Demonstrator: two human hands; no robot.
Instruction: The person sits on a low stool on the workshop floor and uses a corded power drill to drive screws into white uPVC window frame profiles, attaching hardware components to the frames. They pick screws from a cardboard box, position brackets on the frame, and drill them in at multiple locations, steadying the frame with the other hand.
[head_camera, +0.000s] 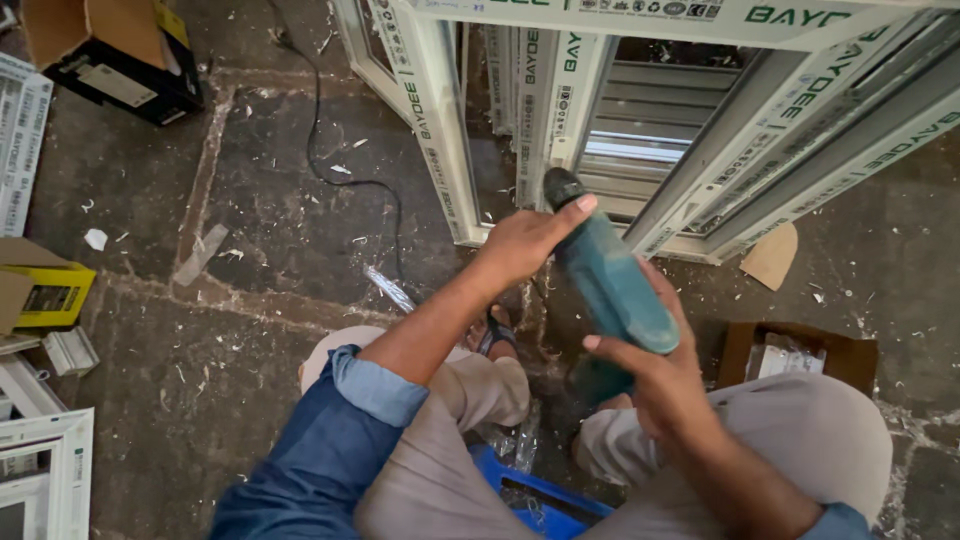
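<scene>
Under the person's knees lies a dark stone floor, dusty and full of little white chips, with a black cord snaking down from the top of the frame. White window frames stand across the upper right, and more white frame pieces lie at the lower left. At the upper left sits an open cardboard box with a black side; what is in it cannot be seen. A yellow box rests at the left edge. At the right, a brown box holds some shiny clear packets. In the middle of the frame is a teal power drill, pointing at the white frames. The left hand is curled over its front end, and the right hand is wrapped tight around its back end
</scene>
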